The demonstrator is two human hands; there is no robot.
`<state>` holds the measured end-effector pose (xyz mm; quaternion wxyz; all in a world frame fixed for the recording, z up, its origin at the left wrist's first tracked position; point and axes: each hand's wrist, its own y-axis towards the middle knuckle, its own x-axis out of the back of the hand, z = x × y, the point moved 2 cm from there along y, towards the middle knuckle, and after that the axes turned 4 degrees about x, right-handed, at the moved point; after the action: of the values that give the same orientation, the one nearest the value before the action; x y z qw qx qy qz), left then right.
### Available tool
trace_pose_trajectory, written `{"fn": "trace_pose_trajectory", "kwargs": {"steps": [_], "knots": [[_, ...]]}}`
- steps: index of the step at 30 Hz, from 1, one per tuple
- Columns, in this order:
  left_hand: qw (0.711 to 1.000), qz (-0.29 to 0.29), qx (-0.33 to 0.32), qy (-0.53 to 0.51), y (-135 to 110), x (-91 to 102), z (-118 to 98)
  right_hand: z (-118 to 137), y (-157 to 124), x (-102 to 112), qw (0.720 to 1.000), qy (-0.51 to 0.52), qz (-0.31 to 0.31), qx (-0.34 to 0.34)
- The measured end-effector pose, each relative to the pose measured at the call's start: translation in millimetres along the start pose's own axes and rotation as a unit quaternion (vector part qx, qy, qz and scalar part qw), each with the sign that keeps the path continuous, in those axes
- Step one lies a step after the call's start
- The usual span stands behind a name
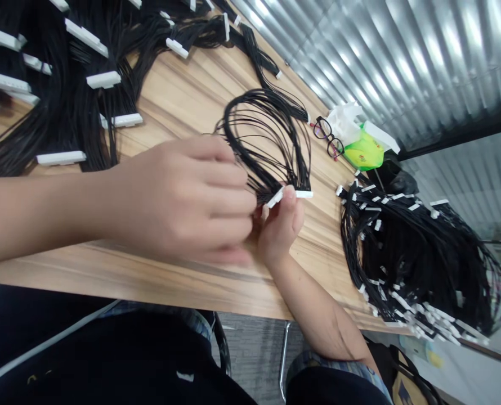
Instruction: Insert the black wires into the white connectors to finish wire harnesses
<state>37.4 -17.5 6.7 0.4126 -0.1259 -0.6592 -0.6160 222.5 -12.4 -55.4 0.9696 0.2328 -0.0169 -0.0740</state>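
A looped black wire harness point(271, 121) with white connectors lies on the wooden table in front of me. My right hand point(281, 225) pinches its connector end, the thumb lying between one tilted white connector point(274, 198) and another white connector point(304, 194). My left hand point(183, 199) is just left of that end, back of the hand up, blurred by motion. Its fingers are bent and closed. Their tips are turned away, so whatever they grip is hidden.
Black harnesses point(65, 84) with white connectors cover the table's far left. A larger harness pile point(419, 253) lies at the right edge. Glasses point(329, 136) and a green tissue pack point(364, 147) sit near the corrugated metal wall point(385, 56). The table's front edge point(170, 298) runs before my lap.
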Motion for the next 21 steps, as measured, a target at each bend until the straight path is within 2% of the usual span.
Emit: {"fn": "trace_pose_trajectory", "kwargs": {"steps": [3, 6, 8, 13, 15, 17, 21], "knots": [[0.989, 0.032, -0.051, -0.134, -5.7, -0.7, -14.5, 2.5, 2.0, -2.0, 0.999, 0.021, -0.039, 0.004], [0.98, 0.059, -0.034, -0.186, -10.9, -7.8, -22.9, 5.2, -0.9, -2.6, 0.998, 0.045, -0.044, 0.0], [0.984, 0.055, 0.011, -0.168, -11.4, -10.7, -21.6, 6.0, -2.7, -1.8, 0.998, 0.046, -0.045, -0.003], [0.972, 0.051, 0.208, -0.091, -6.6, -7.4, -0.8, 5.6, -5.0, 1.5, 1.0, 0.005, -0.009, 0.0], [0.975, 0.045, 0.215, -0.039, -5.0, -3.9, 4.6, 6.0, -6.4, 1.8, 1.0, 0.024, 0.015, 0.003], [0.982, 0.024, 0.186, 0.007, -4.5, -0.8, 6.2, 6.8, -7.9, 1.8, 0.999, 0.046, 0.021, 0.01], [0.989, 0.008, 0.145, 0.036, -8.1, -0.4, 5.6, 7.3, -9.7, 1.0, 0.998, 0.06, 0.024, 0.011]]}}
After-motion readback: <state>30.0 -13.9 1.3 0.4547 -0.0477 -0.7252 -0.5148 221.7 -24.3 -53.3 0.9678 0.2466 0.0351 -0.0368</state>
